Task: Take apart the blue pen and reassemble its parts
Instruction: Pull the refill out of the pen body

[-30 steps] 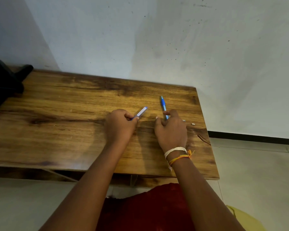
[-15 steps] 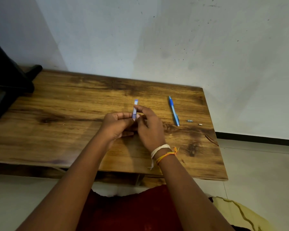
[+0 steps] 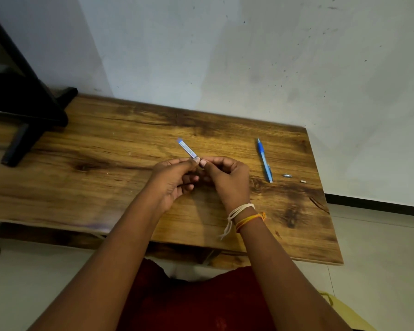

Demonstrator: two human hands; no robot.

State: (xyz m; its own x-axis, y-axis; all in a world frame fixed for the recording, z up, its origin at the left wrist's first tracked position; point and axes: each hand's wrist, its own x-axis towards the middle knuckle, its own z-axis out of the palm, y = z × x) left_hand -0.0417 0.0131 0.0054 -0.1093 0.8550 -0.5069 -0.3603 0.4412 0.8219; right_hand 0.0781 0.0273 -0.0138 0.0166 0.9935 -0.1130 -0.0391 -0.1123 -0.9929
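Above the middle of the wooden surface (image 3: 105, 177), both hands meet over a pale pen barrel (image 3: 187, 148). Left hand (image 3: 172, 182) pinches the barrel's near end between thumb and forefinger, the free end slanting up and away to the left. Right hand (image 3: 225, 177) has its fingers curled, thumb tip touching the same end. To the right, well apart from the hands, a blue pen part (image 3: 264, 160) lies on the surface, with a small metal tip (image 3: 287, 175) and a tiny white piece (image 3: 303, 181) beside it
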